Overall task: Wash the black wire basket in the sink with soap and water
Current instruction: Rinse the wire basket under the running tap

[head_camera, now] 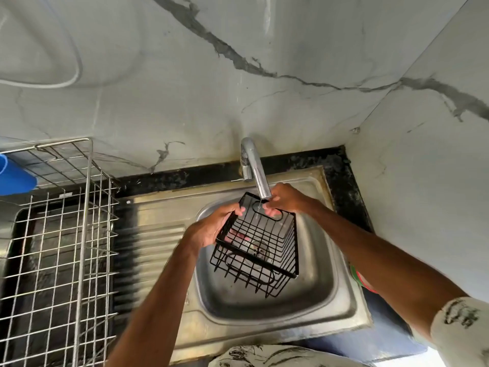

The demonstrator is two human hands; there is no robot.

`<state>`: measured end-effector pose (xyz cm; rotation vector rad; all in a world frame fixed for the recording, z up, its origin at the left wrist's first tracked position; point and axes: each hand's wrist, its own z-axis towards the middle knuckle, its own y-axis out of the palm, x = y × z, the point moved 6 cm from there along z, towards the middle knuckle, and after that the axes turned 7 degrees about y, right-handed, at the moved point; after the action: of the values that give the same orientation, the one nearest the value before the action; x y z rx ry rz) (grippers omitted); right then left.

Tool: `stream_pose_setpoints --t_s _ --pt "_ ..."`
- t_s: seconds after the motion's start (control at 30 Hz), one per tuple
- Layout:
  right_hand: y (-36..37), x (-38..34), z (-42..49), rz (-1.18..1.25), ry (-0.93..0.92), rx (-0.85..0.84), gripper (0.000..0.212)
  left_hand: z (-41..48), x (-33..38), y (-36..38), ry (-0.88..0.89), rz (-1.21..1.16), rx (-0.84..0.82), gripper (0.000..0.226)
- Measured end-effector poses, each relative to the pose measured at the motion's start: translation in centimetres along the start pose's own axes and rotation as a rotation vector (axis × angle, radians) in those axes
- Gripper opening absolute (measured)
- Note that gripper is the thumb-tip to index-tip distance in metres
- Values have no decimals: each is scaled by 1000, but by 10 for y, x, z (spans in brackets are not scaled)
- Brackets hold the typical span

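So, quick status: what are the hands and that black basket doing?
Left hand grips black wire basket by its left rim. Right hand holds its far edge under the faucet. Basket tilted over the sink. Nothing blocking.

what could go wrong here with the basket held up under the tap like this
1. The left hand and right hand grip the black wire basket near its upper end, in the air over the sink; wet wire could slip and drop.
2. The basket's top edge sits right at the faucet spout tip, so turning it may knock the spout.
3. Water hitting open wires may splash past the bowl.
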<state>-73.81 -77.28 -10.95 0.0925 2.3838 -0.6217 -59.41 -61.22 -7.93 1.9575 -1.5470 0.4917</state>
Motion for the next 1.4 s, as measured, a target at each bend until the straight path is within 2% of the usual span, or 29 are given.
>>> stream_pose_setpoints --t_s 0.1,0.2,0.3,0.43,0.5,0.57,0.67,0.77,0.83,0.9,1.0,1.07,1.13,1.2,1.23,1.3,1.4 --pt "5 -31 6 107 -66 82 27 0 2 7 26 -40 -71 58" --pt "7 -43 8 140 -95 51 21 1 2 4 91 -51 -87 55" --pt "14 -24 10 115 75 -84 33 2 3 -10 160 3 -34 64" --pt "14 7 -3 -102 203 -152 22 10 -5 -25 212 22 -3 61" --pt "12 -1 -15 -130 198 -118 23 13 -9 -21 206 28 -42 58" --pt "12 -17 -17 -69 151 11 34 13 -8 -8 169 71 -78 58" --pt "12 -46 -11 159 -25 87 32 11 -6 9 135 172 -139 86" --pt "11 -53 -4 185 -79 84 29 7 2 12 220 194 -138 98" --pt "7 -49 -7 136 -26 75 29 7 3 0 268 153 -77 89" --pt "8 -32 -8 26 77 16 28 5 1 -16 245 66 -6 81" --pt "8 0 -15 -20 283 -38 18 1 -1 -24 199 49 23 90" --pt "7 -5 -23 -170 285 27 29 2 0 -18 169 81 14 97" --pt "7 -22 -27 -245 242 195 52 2 1 -6 174 159 3 103" --pt "10 -35 -26 -148 222 298 72 -1 3 2 186 243 19 101" --pt "12 -38 -22 -87 211 314 76 -3 2 1 189 266 40 100" --pt "11 -37 -17 24 189 277 70 -7 1 -3 172 273 75 96" --pt "8 -9 -10 98 241 112 34 -9 -6 -19 153 165 106 82"
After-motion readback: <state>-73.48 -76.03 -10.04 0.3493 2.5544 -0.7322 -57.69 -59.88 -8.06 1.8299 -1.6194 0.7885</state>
